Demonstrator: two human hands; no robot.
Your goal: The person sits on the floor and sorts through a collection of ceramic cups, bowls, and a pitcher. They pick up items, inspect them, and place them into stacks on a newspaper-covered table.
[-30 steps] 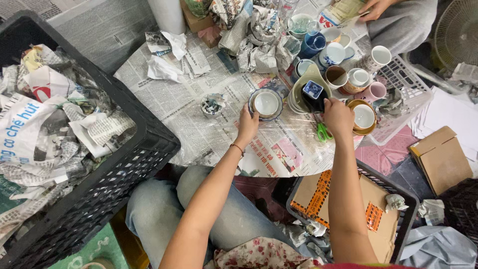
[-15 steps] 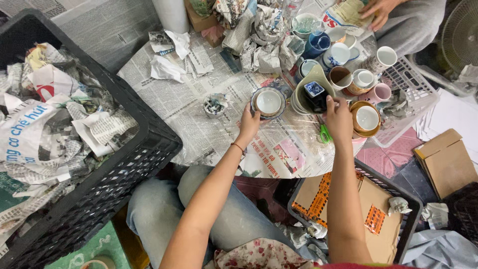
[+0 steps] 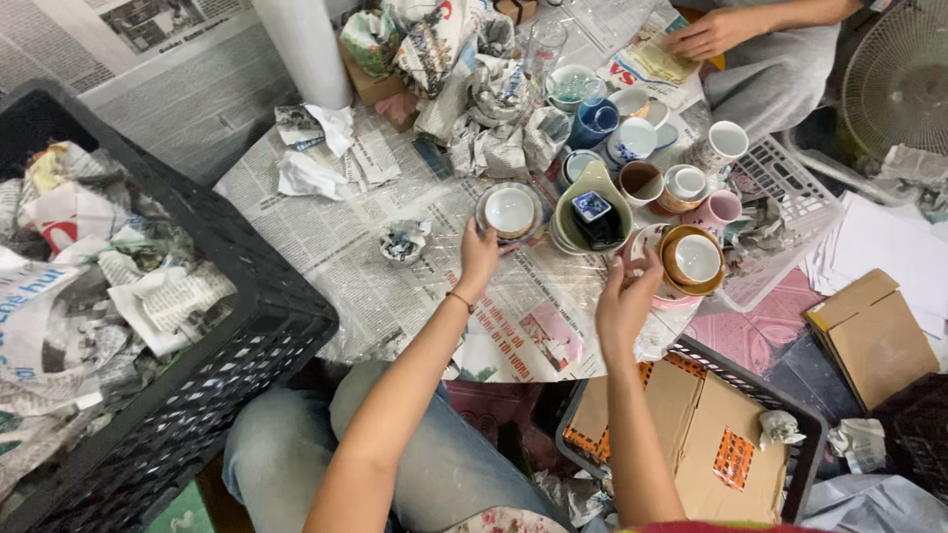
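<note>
Right hand point(image 3: 624, 301) now off the brown-rimmed cup point(image 3: 696, 259), fingers loosely spread just left of it | left hand point(image 3: 480, 255) grips near rim of white bowl point(image 3: 510, 210) | both dishes on newspaper-covered table point(image 3: 326, 237), centre-right.

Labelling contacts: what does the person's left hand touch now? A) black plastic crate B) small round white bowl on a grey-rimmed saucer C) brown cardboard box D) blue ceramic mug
B: the left hand has its fingertips at the rim of the small round white bowl on a grey-rimmed saucer, on the newspaper-covered table.
</note>
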